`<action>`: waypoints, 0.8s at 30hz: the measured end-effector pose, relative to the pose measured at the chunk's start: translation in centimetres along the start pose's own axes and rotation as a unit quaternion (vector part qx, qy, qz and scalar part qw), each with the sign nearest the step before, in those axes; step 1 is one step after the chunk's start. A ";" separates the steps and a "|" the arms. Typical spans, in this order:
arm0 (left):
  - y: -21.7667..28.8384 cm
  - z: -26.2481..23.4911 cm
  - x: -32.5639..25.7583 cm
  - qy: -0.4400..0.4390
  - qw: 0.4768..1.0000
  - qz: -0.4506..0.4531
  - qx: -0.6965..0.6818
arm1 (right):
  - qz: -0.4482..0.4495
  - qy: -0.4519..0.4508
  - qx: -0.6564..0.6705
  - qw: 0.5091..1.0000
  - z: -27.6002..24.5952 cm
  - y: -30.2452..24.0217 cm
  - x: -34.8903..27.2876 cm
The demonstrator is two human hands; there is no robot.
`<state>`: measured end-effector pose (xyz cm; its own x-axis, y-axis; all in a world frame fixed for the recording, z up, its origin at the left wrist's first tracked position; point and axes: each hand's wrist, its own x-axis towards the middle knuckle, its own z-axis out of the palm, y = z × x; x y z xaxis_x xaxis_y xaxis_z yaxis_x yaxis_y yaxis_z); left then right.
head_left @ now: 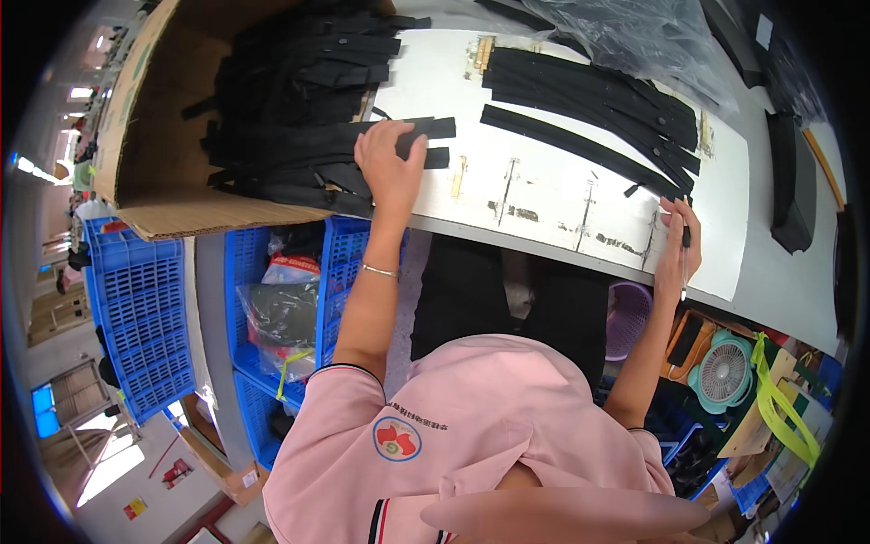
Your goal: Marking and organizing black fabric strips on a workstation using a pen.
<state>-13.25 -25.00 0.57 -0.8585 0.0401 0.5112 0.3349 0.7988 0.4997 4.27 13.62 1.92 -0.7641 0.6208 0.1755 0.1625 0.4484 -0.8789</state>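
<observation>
My left hand (390, 168) rests on black fabric strips (340, 136) at the mouth of the cardboard box, thumb and fingers apart. The strips' ends stick out past the hand onto the white board (535, 186). A thin pen (685, 240) is in my right hand (678, 249), whose fingertips are at the right end of a single black strip (571, 145) lying slantwise on the board. Just beyond that strip lies a layered row of black strips (589, 95), some with a small round mark near the right end.
The cardboard box (172, 216) holds a large heap of strips. Clear plastic wrap (625, 41) lies at the far side. Blue crates (145, 308) stand at left. A purple basket (627, 317) and a small turquoise fan (722, 372) are below the table's edge.
</observation>
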 end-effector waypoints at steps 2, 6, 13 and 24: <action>-0.8 -0.2 0.9 -0.030 0.999 -0.031 -0.013 | 0.000 -0.001 0.002 1.000 0.0 0.0 0.0; 0.1 0.0 1.7 -0.024 0.998 -0.053 -0.020 | -0.002 0.002 0.014 1.000 0.1 -0.1 0.0; -1.2 -0.4 3.8 -0.065 0.997 -0.011 0.028 | 0.015 -0.007 0.026 1.000 -0.3 -0.3 0.0; -0.9 -0.4 4.8 -0.110 0.988 -0.111 -0.010 | 0.012 -0.003 0.079 0.997 -0.3 -0.6 0.1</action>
<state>-17.54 -25.82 2.84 -0.9745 -0.0031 0.2245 0.1350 0.7909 0.5969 4.30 13.57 2.55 -0.7653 0.6257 0.1508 0.0816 0.3267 -0.9416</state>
